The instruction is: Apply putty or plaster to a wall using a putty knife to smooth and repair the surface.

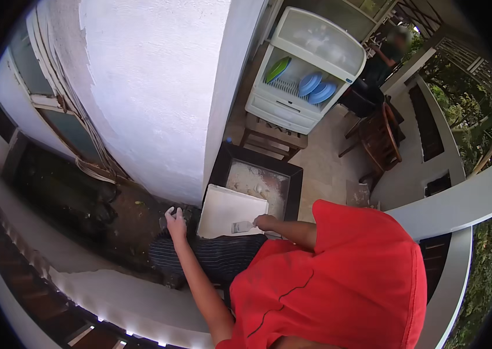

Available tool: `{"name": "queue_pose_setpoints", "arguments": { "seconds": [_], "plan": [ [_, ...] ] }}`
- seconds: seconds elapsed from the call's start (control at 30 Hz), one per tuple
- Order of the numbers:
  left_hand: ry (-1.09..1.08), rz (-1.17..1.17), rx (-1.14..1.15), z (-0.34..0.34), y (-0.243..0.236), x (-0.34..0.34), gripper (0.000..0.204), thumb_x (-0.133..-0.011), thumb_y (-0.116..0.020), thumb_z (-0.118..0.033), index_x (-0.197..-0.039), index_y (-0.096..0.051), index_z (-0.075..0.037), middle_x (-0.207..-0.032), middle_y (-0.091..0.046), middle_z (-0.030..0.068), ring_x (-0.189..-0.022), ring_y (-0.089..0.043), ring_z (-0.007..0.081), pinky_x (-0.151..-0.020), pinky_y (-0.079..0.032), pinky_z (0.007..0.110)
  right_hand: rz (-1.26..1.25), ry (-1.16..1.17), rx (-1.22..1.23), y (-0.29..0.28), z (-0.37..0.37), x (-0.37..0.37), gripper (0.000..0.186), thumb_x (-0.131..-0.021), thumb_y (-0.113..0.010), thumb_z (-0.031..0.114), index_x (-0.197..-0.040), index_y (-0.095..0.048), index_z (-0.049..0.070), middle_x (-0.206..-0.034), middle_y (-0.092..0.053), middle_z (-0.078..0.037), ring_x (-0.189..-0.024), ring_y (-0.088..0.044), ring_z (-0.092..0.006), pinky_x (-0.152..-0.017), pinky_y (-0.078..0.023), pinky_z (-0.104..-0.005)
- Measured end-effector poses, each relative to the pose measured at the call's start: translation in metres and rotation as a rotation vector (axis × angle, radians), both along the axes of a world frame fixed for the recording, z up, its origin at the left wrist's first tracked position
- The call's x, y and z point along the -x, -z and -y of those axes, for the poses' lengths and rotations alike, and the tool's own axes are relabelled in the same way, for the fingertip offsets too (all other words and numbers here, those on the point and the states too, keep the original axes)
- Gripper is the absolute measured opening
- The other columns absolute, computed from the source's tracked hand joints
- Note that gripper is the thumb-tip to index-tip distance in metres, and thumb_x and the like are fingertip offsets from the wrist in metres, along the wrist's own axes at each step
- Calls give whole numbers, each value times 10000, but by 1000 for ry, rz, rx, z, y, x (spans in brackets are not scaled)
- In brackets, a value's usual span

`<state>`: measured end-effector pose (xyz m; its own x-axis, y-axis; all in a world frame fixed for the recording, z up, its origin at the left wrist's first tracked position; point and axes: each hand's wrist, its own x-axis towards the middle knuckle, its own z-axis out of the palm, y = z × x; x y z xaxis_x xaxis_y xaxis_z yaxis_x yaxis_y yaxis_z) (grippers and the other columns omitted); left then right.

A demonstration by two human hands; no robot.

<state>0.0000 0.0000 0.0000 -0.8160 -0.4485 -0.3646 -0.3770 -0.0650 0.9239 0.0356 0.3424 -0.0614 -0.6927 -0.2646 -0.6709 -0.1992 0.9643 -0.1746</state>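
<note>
My right hand grips a paint brush over a shallow white tray; the brush's flat head lies on or just above the tray's inside. The tray rests on a dark-framed square table with a pale, speckled top. Left of the tray, my left hand is held out with fingers apart and slightly bent, white smears on the fingertips, holding nothing visible. My striped-clad leg is beneath it.
A white wall with a corner rises ahead. Beyond stand a dish cabinet with plates on a stool, a wooden chair and another person. A white railing runs at right; a lower area lies left.
</note>
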Motion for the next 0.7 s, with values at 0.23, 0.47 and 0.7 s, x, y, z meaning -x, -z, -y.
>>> {"name": "queue_pose_setpoints", "arguments": {
  "seconds": [0.23, 0.47, 0.7],
  "plan": [
    [16, -28, -19, 4, -15, 1, 384, -840, -573, -221, -1149, -454, -27, -795, -564, 75, -605, -495, 130, -547, -425, 269, -80, 30, 104, -4, 4, 2, 289, -863, -407, 320, -950, -643, 177, -1006, -620, -85, -930, -582, -285, -782, -464, -419],
    [9, 12, 18, 0, -11, -5, 398, -837, -570, -231, -1155, -453, -23, -819, -574, 99, -640, -516, 149, -587, -441, 281, -38, 42, 98, -25, 6, 7, 437, -881, -346, 465, -902, -640, 143, -947, -629, -109, -900, -582, -307, -780, -452, -426],
    [11, 25, 113, -11, -27, -2, 384, -826, -576, -239, -1114, -474, -5, -804, -601, 133, -763, -575, 233, -735, -441, 333, -138, 111, 201, -3, -18, 11, 389, -856, -421, 435, -868, -665, 132, -869, -632, -143, -822, -598, -321, -728, -468, -421]
  ]
}}
